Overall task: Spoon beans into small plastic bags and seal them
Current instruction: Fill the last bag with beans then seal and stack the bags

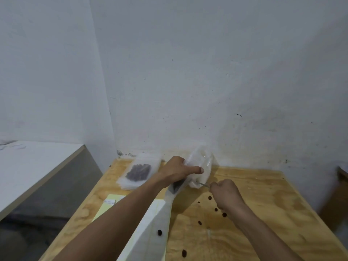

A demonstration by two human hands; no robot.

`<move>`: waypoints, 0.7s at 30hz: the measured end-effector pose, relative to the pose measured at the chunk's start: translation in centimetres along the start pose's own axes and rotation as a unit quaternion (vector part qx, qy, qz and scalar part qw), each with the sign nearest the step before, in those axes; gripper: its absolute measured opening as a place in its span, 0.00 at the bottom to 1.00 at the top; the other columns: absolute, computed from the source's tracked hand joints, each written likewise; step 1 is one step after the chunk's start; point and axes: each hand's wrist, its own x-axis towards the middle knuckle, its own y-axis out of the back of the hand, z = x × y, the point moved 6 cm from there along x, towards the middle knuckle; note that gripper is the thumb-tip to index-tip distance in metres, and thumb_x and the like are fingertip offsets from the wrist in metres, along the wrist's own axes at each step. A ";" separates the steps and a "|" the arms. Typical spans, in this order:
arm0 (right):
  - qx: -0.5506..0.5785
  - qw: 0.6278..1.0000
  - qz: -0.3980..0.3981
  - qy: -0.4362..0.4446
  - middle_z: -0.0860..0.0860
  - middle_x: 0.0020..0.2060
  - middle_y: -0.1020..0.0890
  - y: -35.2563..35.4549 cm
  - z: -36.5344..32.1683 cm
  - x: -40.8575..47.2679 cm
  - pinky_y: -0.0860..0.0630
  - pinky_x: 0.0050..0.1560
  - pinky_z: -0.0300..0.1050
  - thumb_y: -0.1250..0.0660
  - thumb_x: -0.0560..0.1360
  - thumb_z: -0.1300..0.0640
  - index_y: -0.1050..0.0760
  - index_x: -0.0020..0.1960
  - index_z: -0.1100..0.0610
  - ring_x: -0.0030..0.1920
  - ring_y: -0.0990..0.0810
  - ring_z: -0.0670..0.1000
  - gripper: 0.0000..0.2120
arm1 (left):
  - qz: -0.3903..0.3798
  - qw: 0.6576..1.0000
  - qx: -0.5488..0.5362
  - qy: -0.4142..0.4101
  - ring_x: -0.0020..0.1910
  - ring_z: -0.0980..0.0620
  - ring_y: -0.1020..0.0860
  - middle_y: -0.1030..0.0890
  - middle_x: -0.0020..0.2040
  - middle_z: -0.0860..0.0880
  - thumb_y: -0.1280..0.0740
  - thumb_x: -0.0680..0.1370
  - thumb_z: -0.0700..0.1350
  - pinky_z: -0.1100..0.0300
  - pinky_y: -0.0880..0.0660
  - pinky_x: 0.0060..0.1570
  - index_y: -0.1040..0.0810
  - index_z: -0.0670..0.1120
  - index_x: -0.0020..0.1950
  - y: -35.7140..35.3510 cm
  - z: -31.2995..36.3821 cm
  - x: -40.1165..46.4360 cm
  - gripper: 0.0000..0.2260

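Note:
My left hand (179, 171) grips a clear plastic container (202, 164) tipped on its side near the wall. My right hand (226, 193) holds a metal spoon (203, 184) whose bowl end reaches into the container's mouth. Under my left wrist lies a small plastic bag (176, 186) with dark beans in it. A filled bag of dark beans (139, 172) lies on top of a stack of bags at the table's back left. Several loose beans (224, 215) are scattered on the wooden table (263, 204).
A white sheet or box (152, 232) and yellow paper (111, 204) lie under my left forearm. White walls stand close behind the table. A lower white surface (28, 166) is at the left, and a brown object (339, 194) at the right edge.

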 end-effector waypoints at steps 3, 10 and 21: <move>0.064 0.996 -0.022 -0.064 0.51 0.27 0.32 0.0 0.8 0.2 0.41 0.25 0.37 0.39 0.77 0.63 0.25 0.42 0.61 0.24 0.37 0.50 0.07 | -0.019 1.000 -0.003 -0.001 0.38 0.46 0.20 0.16 0.42 0.41 0.23 0.64 0.66 0.52 0.24 0.42 0.18 0.36 0.54 0.9 -0.6 -0.4 0.35; 0.127 0.987 -0.004 -0.101 0.52 0.25 0.33 1.6 1.9 1.0 0.41 0.20 0.37 0.37 0.76 0.68 0.24 0.39 0.63 0.24 0.37 0.50 0.08 | -0.036 0.998 0.035 -0.027 0.46 0.49 0.15 0.13 0.45 0.50 0.23 0.71 0.59 0.58 0.20 0.46 0.14 0.49 0.51 2.7 -0.3 -1.0 0.16; 0.095 0.994 0.021 -0.039 0.50 0.21 0.35 6.0 -0.5 2.0 0.43 0.23 0.38 0.32 0.76 0.64 0.22 0.37 0.62 0.20 0.40 0.49 0.09 | -0.029 0.999 -0.002 -0.027 0.50 0.50 0.15 0.13 0.49 0.51 0.23 0.70 0.57 0.49 0.20 0.60 0.15 0.50 0.54 3.1 -0.9 -1.1 0.17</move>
